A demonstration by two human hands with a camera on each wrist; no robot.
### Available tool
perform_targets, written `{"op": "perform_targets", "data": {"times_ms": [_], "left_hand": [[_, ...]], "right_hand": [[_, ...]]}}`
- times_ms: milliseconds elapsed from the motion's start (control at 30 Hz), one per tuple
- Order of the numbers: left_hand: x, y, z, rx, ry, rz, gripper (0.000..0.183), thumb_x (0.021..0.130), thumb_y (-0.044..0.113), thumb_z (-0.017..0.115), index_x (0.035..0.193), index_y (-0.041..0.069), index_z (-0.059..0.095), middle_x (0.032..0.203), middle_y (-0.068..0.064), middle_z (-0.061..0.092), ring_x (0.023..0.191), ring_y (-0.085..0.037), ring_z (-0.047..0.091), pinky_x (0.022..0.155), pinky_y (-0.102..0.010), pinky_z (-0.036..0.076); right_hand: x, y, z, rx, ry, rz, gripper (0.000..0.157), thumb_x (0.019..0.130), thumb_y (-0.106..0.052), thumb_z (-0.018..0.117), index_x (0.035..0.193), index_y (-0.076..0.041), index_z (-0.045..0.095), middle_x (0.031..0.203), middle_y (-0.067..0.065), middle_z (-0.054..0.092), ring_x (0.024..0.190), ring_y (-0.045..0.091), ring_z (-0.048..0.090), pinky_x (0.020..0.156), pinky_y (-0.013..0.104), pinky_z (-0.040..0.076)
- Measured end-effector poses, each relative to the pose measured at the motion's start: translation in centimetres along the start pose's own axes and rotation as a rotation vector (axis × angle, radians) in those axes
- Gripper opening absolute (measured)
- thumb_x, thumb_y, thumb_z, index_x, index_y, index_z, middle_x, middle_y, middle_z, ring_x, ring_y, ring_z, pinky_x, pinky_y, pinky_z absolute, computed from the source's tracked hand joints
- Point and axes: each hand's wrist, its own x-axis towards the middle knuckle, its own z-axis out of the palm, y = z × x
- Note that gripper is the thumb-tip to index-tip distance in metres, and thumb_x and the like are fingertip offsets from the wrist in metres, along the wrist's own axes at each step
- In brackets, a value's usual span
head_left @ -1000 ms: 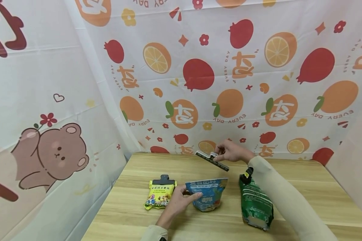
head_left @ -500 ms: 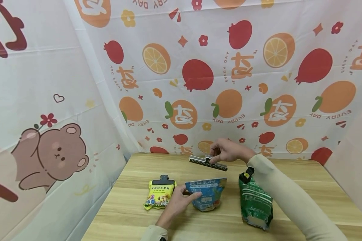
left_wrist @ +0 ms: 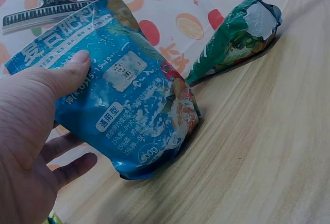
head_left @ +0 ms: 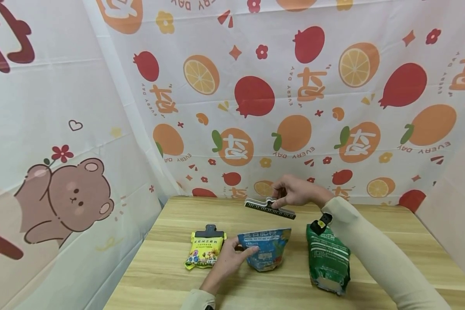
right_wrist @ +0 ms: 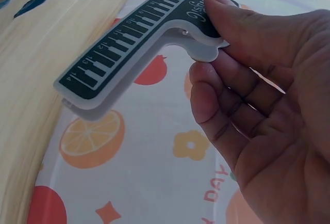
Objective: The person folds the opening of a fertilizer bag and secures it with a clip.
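A blue printed bag (head_left: 266,250) stands on the wooden table, its wide top edge uppermost. My left hand (head_left: 229,261) grips its left side, thumb across the front and fingers behind, as the left wrist view shows of the bag (left_wrist: 129,95). Above and behind the bag, my right hand (head_left: 296,192) pinches a long clip (head_left: 270,208) with a piano-key pattern by its handle. In the right wrist view the thumb and fingers press the handle of the clip (right_wrist: 124,43). The clip is apart from the bag.
A yellow bag (head_left: 205,249) with a dark clip (head_left: 211,231) across its top lies on the left. On the right lies a green bag (head_left: 328,262), partly under my right forearm. Fruit-patterned cloth (head_left: 255,129) hangs behind the table (head_left: 170,275).
The clip in my right hand has turned from a steep slant to nearly level and shifted slightly left, then a little back right. My left hand and the blue bag have hardly moved.
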Motion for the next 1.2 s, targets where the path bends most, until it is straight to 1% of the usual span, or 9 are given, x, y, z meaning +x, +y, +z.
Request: {"op": "perform_targets", "data": {"times_ms": [133,300,367,500,633,767,900,1033,1200], "left_hand": [[0.0,0.0,0.0,0.010,-0.005,0.006,0.029,0.093,0.032,0.074,0.117,0.015,0.074,0.112,-0.006,0.077,0.098,-0.002,0.068,0.088,-0.025,0.055],[0.0,0.1,-0.1,0.019,-0.003,0.012,0.029,0.094,0.034,0.073,0.118,0.018,0.074,0.114,-0.004,0.077,0.100,-0.002,0.068,0.088,-0.024,0.055],[0.0,0.0,-0.1,0.026,0.001,0.008,0.028,0.094,0.034,0.073,0.117,0.018,0.074,0.114,-0.003,0.077,0.100,-0.002,0.068,0.088,-0.024,0.054],[0.1,-0.1,0.0,0.033,0.005,0.006,0.030,0.094,0.034,0.073,0.116,0.015,0.074,0.113,-0.005,0.077,0.100,-0.003,0.067,0.087,-0.024,0.055],[0.1,-0.2,0.0,0.021,0.006,0.003,0.031,0.093,0.034,0.073,0.117,0.015,0.074,0.114,-0.006,0.077,0.100,-0.004,0.068,0.087,-0.024,0.055],[0.1,-0.2,0.0,0.014,0.009,-0.006,0.031,0.093,0.035,0.074,0.118,0.017,0.074,0.115,-0.004,0.077,0.100,-0.004,0.068,0.087,-0.023,0.055],[0.0,-0.1,0.0,0.008,0.006,-0.004,0.032,0.093,0.035,0.073,0.120,0.017,0.073,0.116,-0.004,0.077,0.103,-0.006,0.068,0.087,-0.024,0.055],[0.1,-0.1,0.0,0.005,0.000,-0.007,0.033,0.093,0.035,0.073,0.120,0.017,0.073,0.118,-0.003,0.076,0.105,-0.008,0.068,0.088,-0.024,0.055],[0.0,0.0,0.0,0.000,-0.002,-0.008,0.032,0.093,0.035,0.073,0.120,0.017,0.073,0.117,-0.004,0.076,0.104,-0.007,0.068,0.089,-0.025,0.055]], "right_hand": [[-0.1,-0.2,-0.1,0.009,-0.015,-0.009,0.016,0.088,-0.014,0.080,0.078,-0.007,0.069,0.073,0.004,0.069,0.060,0.006,0.055,0.056,0.023,0.050],[-0.2,-0.7,0.1,-0.005,-0.037,-0.008,0.016,0.089,-0.016,0.079,0.077,-0.011,0.069,0.071,0.000,0.066,0.058,0.005,0.052,0.055,0.022,0.047],[-0.2,-1.0,0.2,-0.006,-0.048,0.001,0.015,0.089,-0.016,0.079,0.078,-0.012,0.069,0.071,-0.002,0.066,0.059,0.006,0.052,0.056,0.022,0.047],[-0.2,-1.5,0.6,0.005,-0.075,0.006,0.014,0.089,-0.016,0.079,0.079,-0.013,0.070,0.071,-0.002,0.066,0.059,0.006,0.052,0.056,0.023,0.047],[-0.1,-1.9,1.0,0.021,-0.089,-0.026,0.016,0.090,-0.015,0.078,0.078,-0.011,0.068,0.069,0.000,0.063,0.057,0.005,0.050,0.055,0.023,0.046],[0.1,-2.3,1.3,0.007,-0.100,-0.059,0.018,0.089,-0.016,0.079,0.076,-0.011,0.067,0.066,-0.003,0.059,0.055,0.003,0.047,0.053,0.021,0.042],[0.2,-2.7,1.7,0.010,-0.121,-0.070,0.020,0.088,-0.015,0.079,0.075,-0.010,0.065,0.064,-0.006,0.054,0.055,0.003,0.044,0.053,0.019,0.039],[0.3,-2.6,2.1,0.004,-0.131,-0.051,0.021,0.088,-0.014,0.080,0.074,-0.010,0.064,0.064,-0.008,0.049,0.054,0.003,0.041,0.053,0.019,0.037],[0.5,-2.2,2.7,-0.023,-0.137,-0.023,0.022,0.087,-0.015,0.081,0.073,-0.012,0.064,0.065,-0.009,0.048,0.056,0.003,0.042,0.054,0.019,0.037]]}}
